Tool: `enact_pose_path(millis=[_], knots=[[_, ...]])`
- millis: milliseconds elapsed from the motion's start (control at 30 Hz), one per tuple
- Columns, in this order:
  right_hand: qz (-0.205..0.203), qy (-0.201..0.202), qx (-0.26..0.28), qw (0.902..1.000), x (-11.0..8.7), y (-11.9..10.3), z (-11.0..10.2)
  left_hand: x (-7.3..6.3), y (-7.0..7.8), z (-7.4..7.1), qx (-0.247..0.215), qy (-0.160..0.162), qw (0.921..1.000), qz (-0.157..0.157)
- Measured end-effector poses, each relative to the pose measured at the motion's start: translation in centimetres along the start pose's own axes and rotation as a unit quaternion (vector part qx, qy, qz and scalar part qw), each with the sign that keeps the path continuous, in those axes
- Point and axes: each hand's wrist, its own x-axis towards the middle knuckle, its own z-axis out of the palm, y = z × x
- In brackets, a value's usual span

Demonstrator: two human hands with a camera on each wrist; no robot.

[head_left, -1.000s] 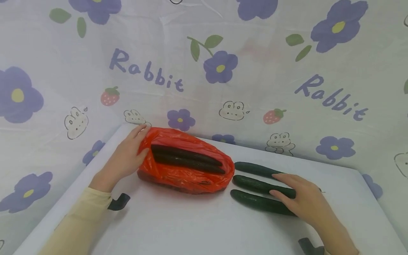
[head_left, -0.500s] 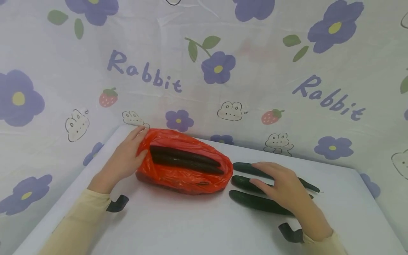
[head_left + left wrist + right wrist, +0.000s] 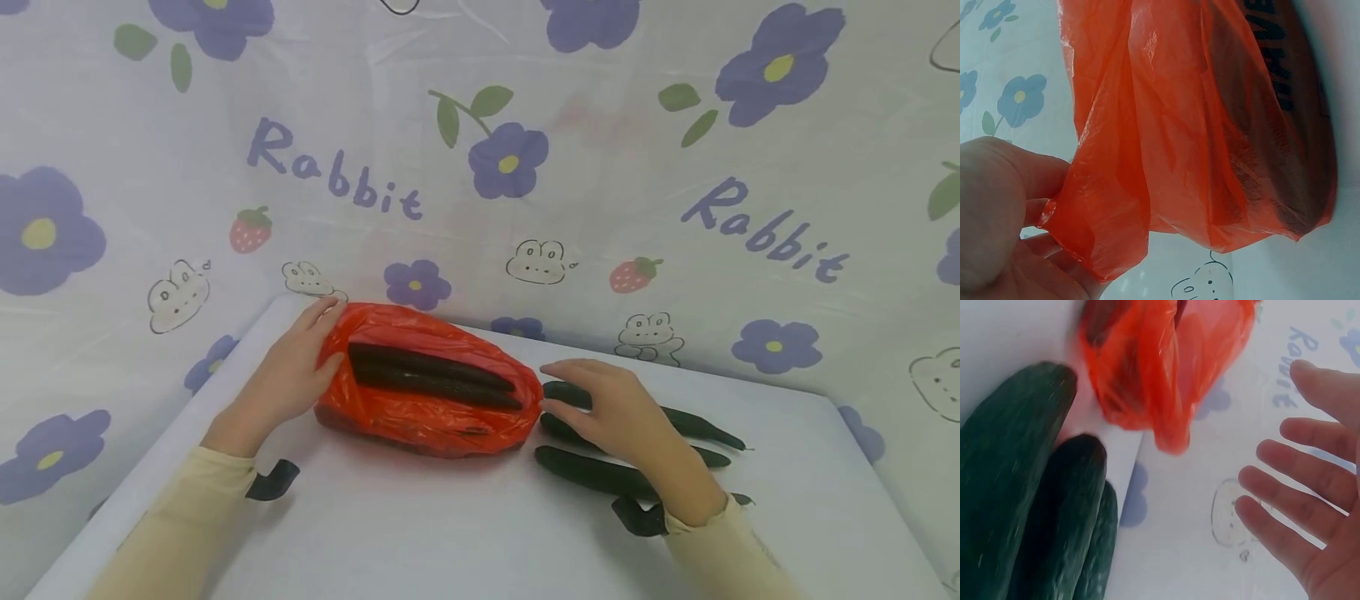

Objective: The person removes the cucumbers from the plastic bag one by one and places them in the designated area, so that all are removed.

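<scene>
A red plastic bag lies on its side on the table, its mouth facing me, with two dark cucumbers visible inside. At the bag's left end my left hand holds the plastic; in the left wrist view the red film runs between thumb and fingers. To the right of the bag lie three green cucumbers side by side. Over them hovers my right hand, fingertips by the bag's right end. Its fingers are spread and straight in the right wrist view, holding nothing.
A white table carries everything. Behind it hangs a pale curtain printed with flowers, rabbits and lettering. Dark curved pieces show at both wrists, apparently part of what is worn there.
My right hand has moved left across the green cucumbers to the bag's right end. The left hand stays at the bag, and the cucumbers lie where they were.
</scene>
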Motion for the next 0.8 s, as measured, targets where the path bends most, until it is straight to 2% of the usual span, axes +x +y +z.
enact_pose_path(millis=[400,800], knots=[[-0.023,-0.041,0.048,0.9978,3.1,-1.4,2.3,0.2,0.1,0.0,0.001,-0.001,1.0,0.004],[-0.045,-0.08,0.056,0.9942,4.4,-2.7,5.7,0.2,0.0,0.3,0.006,-0.001,1.0,0.006]])
